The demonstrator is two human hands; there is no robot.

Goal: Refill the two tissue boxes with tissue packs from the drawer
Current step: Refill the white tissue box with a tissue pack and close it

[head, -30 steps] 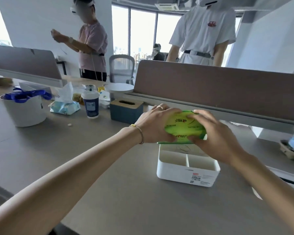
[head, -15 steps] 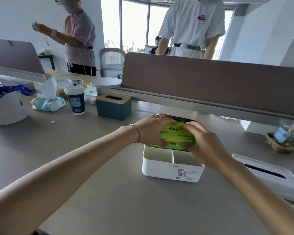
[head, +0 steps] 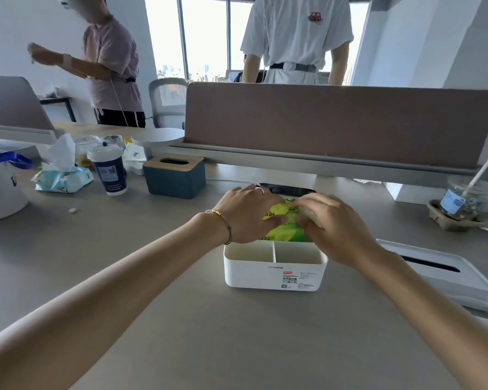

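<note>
Sinking lower since: green pack (head: 286, 230).

Both hands cover most of the green pack (head: 286, 233); its print is unreadable. The box (head: 273, 273) hides its lower part. The white lid (head: 445, 273) runs off the right edge.

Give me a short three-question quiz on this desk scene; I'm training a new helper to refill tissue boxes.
1. True or false: the white box has its lid on.
2. What do the left hand and right hand hold? A) blue cup B) green tissue pack C) white lid
3. Which side of the white box is the blue box on?

Key:
1. False; the white lid lies to its right.
2. B, the green tissue pack.
3. Left, farther back.
</note>
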